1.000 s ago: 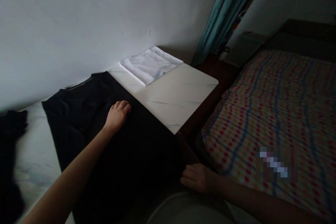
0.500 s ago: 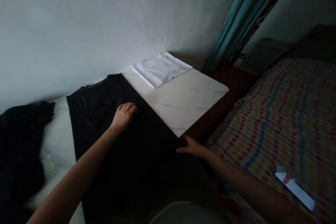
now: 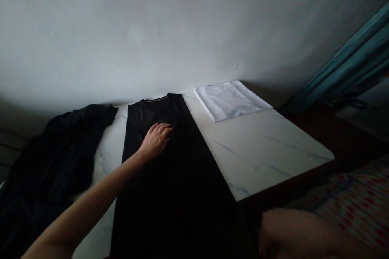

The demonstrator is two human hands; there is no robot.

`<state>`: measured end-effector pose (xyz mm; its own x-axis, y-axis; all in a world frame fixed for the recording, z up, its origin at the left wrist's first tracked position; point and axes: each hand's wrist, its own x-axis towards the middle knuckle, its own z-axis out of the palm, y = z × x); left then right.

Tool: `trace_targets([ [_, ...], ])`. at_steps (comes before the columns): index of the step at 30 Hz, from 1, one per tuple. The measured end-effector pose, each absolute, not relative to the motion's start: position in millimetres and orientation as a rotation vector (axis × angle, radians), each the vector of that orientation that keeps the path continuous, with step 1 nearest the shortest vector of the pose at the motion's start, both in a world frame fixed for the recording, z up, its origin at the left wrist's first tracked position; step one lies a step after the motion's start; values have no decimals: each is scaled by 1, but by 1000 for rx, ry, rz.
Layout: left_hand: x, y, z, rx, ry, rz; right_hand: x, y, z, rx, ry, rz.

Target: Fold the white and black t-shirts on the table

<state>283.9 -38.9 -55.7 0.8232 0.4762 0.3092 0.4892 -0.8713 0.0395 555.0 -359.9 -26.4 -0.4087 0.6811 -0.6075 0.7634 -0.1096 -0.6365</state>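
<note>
A black shirt (image 3: 170,178), folded into a long strip, lies down the white marble-look table (image 3: 267,149) with its collar toward the wall. My left hand (image 3: 156,141) rests flat on its upper part, fingers stretched out and together. My right hand (image 3: 284,232) is low at the bottom right, off the table's near edge and beside the hanging end of the shirt. It is dark and blurred, so its fingers do not show.
A folded white garment (image 3: 231,99) sits at the table's far right by the wall. A heap of dark clothes (image 3: 51,158) covers the left end. A teal curtain (image 3: 352,77) hangs on the right, and a checked bedcover (image 3: 358,206) lies beyond the table's near corner.
The view has swung left, away from the bed. My right hand has dropped from the table's near edge to the bottom right. My left hand stays pressed on the shirt.
</note>
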Motion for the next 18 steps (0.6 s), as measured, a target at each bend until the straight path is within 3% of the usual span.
trace_targets([
  [2,258,-25,-53,-2833,-1001,-577,555,-307,5,1640,2243,-1542],
  [4,233,-10,-55,-2734,-1164,-635,547,-241,9,1941,2568,-1223],
  [6,214,4,-59,-2705,-1247,-621,536,-169,-10,2121,2850,-802],
  [9,201,22,-72,-2790,-1258,-474,520,-70,-52,2045,3035,-490],
  [14,197,35,-95,-2937,-1268,-185,507,3,-94,1936,2923,-333],
  [18,203,42,-89,-2997,-1280,-298,509,10,-97,1867,2772,-373],
])
